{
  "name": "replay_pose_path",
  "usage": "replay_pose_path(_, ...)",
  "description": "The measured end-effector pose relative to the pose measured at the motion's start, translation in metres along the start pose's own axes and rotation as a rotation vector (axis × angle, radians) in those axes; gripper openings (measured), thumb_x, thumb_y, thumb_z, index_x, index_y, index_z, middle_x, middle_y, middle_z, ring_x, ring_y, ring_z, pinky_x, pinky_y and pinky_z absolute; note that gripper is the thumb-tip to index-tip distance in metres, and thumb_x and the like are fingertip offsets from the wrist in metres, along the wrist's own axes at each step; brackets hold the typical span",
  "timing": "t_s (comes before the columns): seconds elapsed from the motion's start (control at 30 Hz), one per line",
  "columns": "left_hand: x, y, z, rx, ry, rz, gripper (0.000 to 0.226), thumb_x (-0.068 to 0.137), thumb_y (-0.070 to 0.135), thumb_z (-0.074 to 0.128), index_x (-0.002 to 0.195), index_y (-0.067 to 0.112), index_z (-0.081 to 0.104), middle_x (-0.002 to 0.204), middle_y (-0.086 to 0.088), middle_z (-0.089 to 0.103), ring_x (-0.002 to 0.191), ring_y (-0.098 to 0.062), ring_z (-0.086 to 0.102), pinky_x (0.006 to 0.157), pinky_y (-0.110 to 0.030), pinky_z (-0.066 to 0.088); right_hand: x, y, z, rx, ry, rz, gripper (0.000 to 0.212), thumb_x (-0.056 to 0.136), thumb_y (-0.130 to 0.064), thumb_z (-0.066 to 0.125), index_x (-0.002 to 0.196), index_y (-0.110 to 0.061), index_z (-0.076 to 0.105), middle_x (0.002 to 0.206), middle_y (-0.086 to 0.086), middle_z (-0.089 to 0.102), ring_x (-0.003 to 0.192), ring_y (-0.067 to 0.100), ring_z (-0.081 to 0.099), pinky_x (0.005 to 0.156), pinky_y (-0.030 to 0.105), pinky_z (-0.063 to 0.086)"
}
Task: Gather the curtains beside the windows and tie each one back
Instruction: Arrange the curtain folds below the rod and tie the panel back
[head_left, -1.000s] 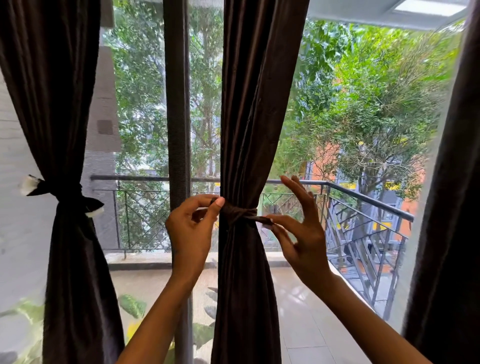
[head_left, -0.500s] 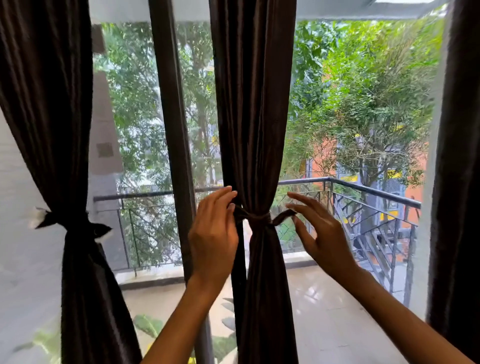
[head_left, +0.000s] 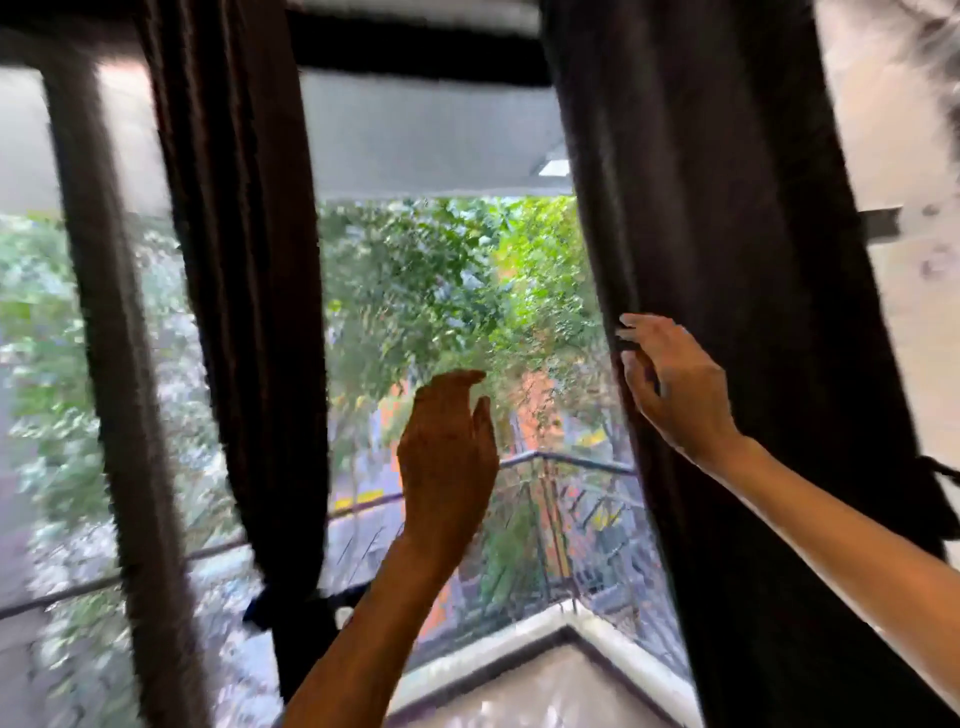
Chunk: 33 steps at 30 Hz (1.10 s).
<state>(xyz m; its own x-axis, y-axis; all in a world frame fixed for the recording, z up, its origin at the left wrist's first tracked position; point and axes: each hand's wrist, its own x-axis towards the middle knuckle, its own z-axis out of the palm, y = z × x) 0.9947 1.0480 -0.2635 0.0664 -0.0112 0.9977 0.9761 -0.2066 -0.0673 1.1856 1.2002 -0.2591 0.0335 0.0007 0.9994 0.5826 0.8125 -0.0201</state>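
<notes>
Pretty blurry shot, but the right hand (head_left: 675, 387) is up at the inner edge of the loose dark curtain (head_left: 727, 312) on the right side of the window, fingers curled at the fabric edge as if pinching it, though I can't tell for sure. The left hand (head_left: 447, 457) is raised in front of the glass with fingers relaxed and together, touching nothing. The other curtain (head_left: 249, 312) hangs left of centre beside the window frame (head_left: 114, 415), already cinched low down by a tie (head_left: 306, 603), with a balcony railing (head_left: 561, 462) outside.
</notes>
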Motion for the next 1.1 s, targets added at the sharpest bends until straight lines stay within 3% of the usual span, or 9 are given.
replay_pose_path(0.17,0.049,0.059,0.080,0.054,0.047,0.052,0.018,0.086,0.019,0.050,0.097,0.012,0.062,0.085,-0.008,0.065,0.083,-0.019,0.049,0.070,-0.030,0.036,0.068,0.098,-0.045,-0.082,0.083,-0.008,0.028,0.091,-0.022,0.044,0.106,-0.009,0.064,0.116,0.004,0.063,0.099,0.024,0.061,0.080,0.036,0.052)
replay_pose_path(0.27,0.078,0.081,0.123,0.108,0.005,0.007,0.014,0.084,0.022,0.052,0.091,0.015,0.061,0.080,-0.005,0.065,0.076,-0.025,0.061,0.062,-0.029,0.040,0.097,0.144,-0.054,-0.066,0.091,0.011,0.021,0.090,-0.018,0.049,0.104,-0.010,0.063,0.110,0.004,0.063,0.098,0.025,0.062,0.071,0.041,0.056)
replay_pose_path(0.33,0.096,0.095,0.147,0.106,-0.032,-0.047,0.010,0.084,0.021,0.056,0.089,0.015,0.062,0.082,-0.005,0.066,0.078,-0.028,0.064,0.061,-0.032,0.046,0.115,0.167,-0.053,-0.025,0.107,0.069,0.016,0.091,-0.015,0.052,0.102,-0.011,0.063,0.106,0.004,0.063,0.096,0.027,0.063,0.069,0.042,0.056)
replay_pose_path(0.43,0.121,0.105,0.174,0.091,-0.113,-0.187,0.014,0.093,0.024,0.055,0.095,0.012,0.062,0.096,-0.006,0.065,0.093,-0.028,0.060,0.071,-0.035,0.045,0.136,0.183,-0.043,-0.007,0.052,0.174,0.011,0.092,-0.015,0.056,0.098,-0.009,0.063,0.100,0.008,0.064,0.093,0.032,0.063,0.071,0.041,0.052)
replay_pose_path(0.57,0.146,0.103,0.206,0.104,-0.112,-0.241,0.028,0.093,0.035,0.054,0.099,0.008,0.063,0.102,-0.008,0.065,0.097,-0.028,0.060,0.076,-0.037,0.045,0.155,0.186,-0.021,0.047,-0.081,0.356,0.027,0.095,-0.033,0.051,0.101,-0.010,0.062,0.106,0.012,0.064,0.099,0.033,0.061,0.077,0.040,0.046)
replay_pose_path(0.77,0.183,0.098,0.251,0.162,-0.130,-0.306,0.044,0.084,0.045,0.065,0.106,0.007,0.064,0.105,-0.011,0.066,0.099,-0.029,0.061,0.077,-0.033,0.045,0.180,0.189,0.017,-0.002,-0.274,0.374,0.062,0.090,-0.053,0.052,0.135,-0.013,0.039,0.129,0.011,0.054,0.116,0.032,0.056,0.088,0.040,0.045)
replay_pose_path(0.93,0.205,0.083,0.287,0.066,-0.109,-0.329,0.029,0.075,0.022,0.075,0.101,0.012,0.071,0.096,-0.009,0.072,0.091,-0.026,0.067,0.071,-0.031,0.049,0.198,0.197,0.042,-0.044,-0.331,0.352,0.078,0.085,-0.040,0.066,0.144,-0.011,0.024,0.130,0.013,0.055,0.116,0.035,0.056,0.088,0.040,0.047)
replay_pose_path(1.0,0.210,0.075,0.292,0.021,-0.047,-0.312,0.022,0.077,0.006,0.067,0.097,0.008,0.073,0.091,-0.011,0.073,0.085,-0.025,0.068,0.066,-0.029,0.048,0.199,0.203,0.043,-0.105,-0.328,0.319,0.059,0.090,-0.025,0.062,0.139,-0.011,0.033,0.123,0.016,0.059,0.114,0.036,0.057,0.087,0.040,0.047)
replay_pose_path(1.1,0.215,0.068,0.295,-0.056,0.035,-0.257,0.022,0.079,0.003,0.066,0.100,0.006,0.072,0.089,-0.011,0.073,0.083,-0.023,0.069,0.068,-0.027,0.049,0.197,0.209,0.042,-0.103,-0.282,0.281,0.037,0.089,-0.010,0.053,0.125,-0.013,0.052,0.117,0.018,0.060,0.112,0.038,0.056,0.086,0.041,0.045)
